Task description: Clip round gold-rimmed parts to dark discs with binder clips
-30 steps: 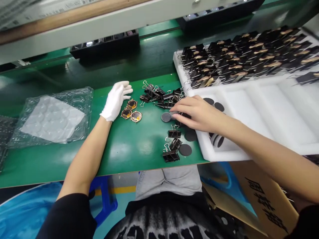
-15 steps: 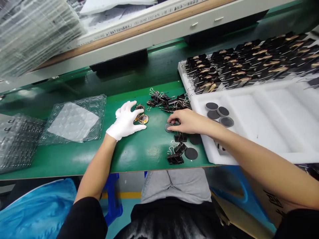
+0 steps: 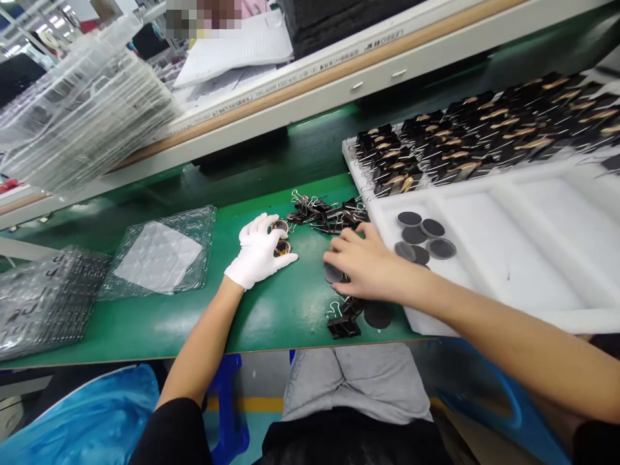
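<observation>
My left hand (image 3: 259, 250), in a white glove, rests on the green bench with thumb and fingers apart. Its fingers curve around round gold-rimmed pieces like small watch cases (image 3: 281, 248), partly hidden by the glove. My bare right hand (image 3: 361, 266) is over a grey disc (image 3: 333, 274), fingers spread and slightly bent; I cannot make out how firmly they touch it. Just beyond that hand lies a heap of black binder clips (image 3: 329, 213). Nearer the front edge are more binder clips (image 3: 343, 326) and a black disc (image 3: 378, 315).
At right, a white tray (image 3: 484, 252) holds several dark discs (image 3: 433, 227) and rows of black clips gripping pieces (image 3: 465, 132). Clear plastic trays (image 3: 53, 297) are stacked at left, beside one with a white sheet (image 3: 157, 257). A shelf edge (image 3: 290, 97) runs across the back.
My right hand has opened from a pinch near the disc to spread fingers over it. My left hand stays around the gold-rimmed pieces. The whole view has shifted slightly.
</observation>
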